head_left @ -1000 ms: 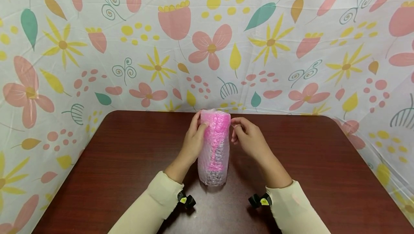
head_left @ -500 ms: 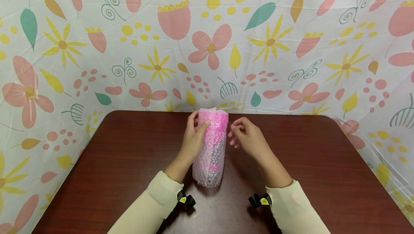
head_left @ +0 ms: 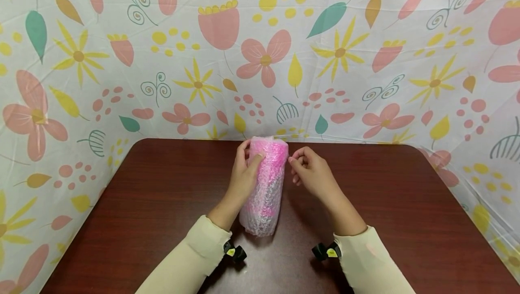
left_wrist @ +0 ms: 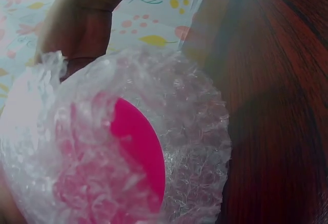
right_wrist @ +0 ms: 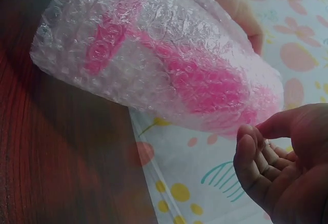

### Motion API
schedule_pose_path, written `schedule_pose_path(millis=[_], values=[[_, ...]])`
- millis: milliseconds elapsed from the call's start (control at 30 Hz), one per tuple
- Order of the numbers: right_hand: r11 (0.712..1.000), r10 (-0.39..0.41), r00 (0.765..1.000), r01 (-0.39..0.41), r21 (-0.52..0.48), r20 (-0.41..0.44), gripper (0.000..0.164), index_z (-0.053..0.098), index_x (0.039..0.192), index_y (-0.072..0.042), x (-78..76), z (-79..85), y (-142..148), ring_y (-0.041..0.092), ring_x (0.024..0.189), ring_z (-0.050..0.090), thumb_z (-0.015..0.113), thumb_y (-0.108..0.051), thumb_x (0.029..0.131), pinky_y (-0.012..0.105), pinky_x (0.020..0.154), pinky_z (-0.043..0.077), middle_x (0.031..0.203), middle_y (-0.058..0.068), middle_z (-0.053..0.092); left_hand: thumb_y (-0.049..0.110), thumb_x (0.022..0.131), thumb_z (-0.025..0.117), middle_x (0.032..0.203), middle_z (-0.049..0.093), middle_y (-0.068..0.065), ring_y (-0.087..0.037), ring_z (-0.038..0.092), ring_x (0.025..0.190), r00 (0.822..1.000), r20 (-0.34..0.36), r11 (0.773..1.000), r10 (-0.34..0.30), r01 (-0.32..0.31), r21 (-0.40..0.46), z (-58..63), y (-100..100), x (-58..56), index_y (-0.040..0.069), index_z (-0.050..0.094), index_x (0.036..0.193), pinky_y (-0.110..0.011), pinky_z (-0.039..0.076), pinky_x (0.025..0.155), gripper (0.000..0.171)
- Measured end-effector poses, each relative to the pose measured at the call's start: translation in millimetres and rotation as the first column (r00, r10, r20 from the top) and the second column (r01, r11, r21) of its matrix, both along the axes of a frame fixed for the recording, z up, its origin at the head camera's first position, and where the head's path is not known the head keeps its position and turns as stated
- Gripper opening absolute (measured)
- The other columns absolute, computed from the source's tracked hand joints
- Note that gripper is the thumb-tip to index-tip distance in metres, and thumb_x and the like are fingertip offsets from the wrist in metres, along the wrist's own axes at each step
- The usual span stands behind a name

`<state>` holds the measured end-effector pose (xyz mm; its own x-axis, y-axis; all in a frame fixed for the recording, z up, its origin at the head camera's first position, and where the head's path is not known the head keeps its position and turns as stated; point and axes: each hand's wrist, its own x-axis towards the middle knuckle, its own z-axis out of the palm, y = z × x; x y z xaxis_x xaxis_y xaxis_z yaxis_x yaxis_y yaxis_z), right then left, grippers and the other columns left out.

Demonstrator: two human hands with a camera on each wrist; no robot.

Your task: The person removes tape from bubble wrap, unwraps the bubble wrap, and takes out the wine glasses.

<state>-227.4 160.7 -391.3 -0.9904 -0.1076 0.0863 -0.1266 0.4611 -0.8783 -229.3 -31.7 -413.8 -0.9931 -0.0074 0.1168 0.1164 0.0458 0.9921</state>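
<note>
A pink goblet point(left_wrist: 141, 152) sits inside a roll of clear bubble wrap point(head_left: 266, 190) in the middle of the head view. Its wide bowl, narrow stem and base show blurred through the wrap in the right wrist view; the left wrist view looks into the wrap's loose end at a smooth pink disc. My left hand point(head_left: 243, 174) grips the bundle from the left near its far end, thumb on top and other fingers mostly hidden. On the right, my right hand point(head_left: 314, 174) pinches at the wrap's edge with thumb and index finger, the other fingers loosely curled.
The bundle is over a dark reddish-brown wooden table point(head_left: 174, 240) with rounded far corners. A white cloth with printed flowers point(head_left: 264, 59) hangs behind and along both sides. Each wrist wears a small black camera point(head_left: 325, 252).
My left hand has turned the bundle and tilted its near end to the left. My right hand has drawn slightly off and come back to the wrap's edge; both forearms stay put.
</note>
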Motion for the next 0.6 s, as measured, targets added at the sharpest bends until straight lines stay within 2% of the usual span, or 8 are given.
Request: schedule_pose_path(millis=[67,267,400,500,600], values=[[1.0,0.004,1.0,-0.004,-0.014,-0.007,0.02,0.054,0.104,-0.005,-2.8,-4.3,1.1,0.021,0.057,0.063,0.057,-0.023,0.097,0.037,0.056,0.057,0.078,0.016,0.062,0.036,0.094,0.057,0.123,0.049,-0.006,-0.019,0.056,0.096,1.0,-0.017,1.0,0.015,-0.015,-0.002,-8.4,1.1,-4.7,0.029,0.034,0.143,-0.031,0.05,0.079,0.054],[0.995,0.044,0.999,-0.046,-0.086,-0.018,0.024,0.049,0.117,-0.002,-3.4,-3.6,0.4,0.026,0.067,0.069,0.054,-0.014,0.097,0.043,0.063,0.058,0.086,0.021,0.066,0.034,0.094,0.057,0.121,0.05,-0.006,-0.019,0.054,0.096,0.999,-0.046,1.0,0.025,-0.026,-0.016,-8.5,1.6,-4.4,0.027,0.035,0.142,-0.032,0.05,0.078,0.054],[0.997,0.062,0.998,-0.063,-0.049,-0.018,0.017,0.051,0.111,-0.004,-3.2,-3.3,1.0,0.031,0.075,0.071,0.054,-0.017,0.099,0.044,0.067,0.059,0.088,0.018,0.069,0.035,0.093,0.058,0.119,0.049,-0.007,-0.02,0.054,0.095,0.998,-0.049,0.999,0.037,-0.038,-0.016,-8.4,1.3,-4.4,0.026,0.036,0.142,-0.032,0.051,0.075,0.054],[0.998,0.057,0.998,-0.057,-0.009,-0.012,0.015,0.055,0.106,-0.008,-2.8,-3.3,1.5,0.033,0.07,0.07,0.054,-0.021,0.099,0.043,0.064,0.058,0.079,0.016,0.066,0.036,0.093,0.058,0.118,0.048,-0.006,-0.019,0.054,0.096,0.998,-0.046,0.999,0.044,-0.045,-0.02,-8.0,1.1,-4.1,0.027,0.036,0.142,-0.032,0.051,0.075,0.054],[0.998,0.065,0.998,-0.065,-0.014,0.001,0.016,0.055,0.105,-0.007,-2.5,-2.8,1.7,0.033,0.065,0.069,0.052,-0.022,0.1,0.041,0.061,0.058,0.072,0.018,0.063,0.035,0.093,0.058,0.12,0.048,-0.007,-0.02,0.054,0.096,0.998,-0.052,0.999,0.039,-0.04,-0.014,-7.8,1.0,-4.1,0.026,0.036,0.142,-0.032,0.051,0.075,0.054]])
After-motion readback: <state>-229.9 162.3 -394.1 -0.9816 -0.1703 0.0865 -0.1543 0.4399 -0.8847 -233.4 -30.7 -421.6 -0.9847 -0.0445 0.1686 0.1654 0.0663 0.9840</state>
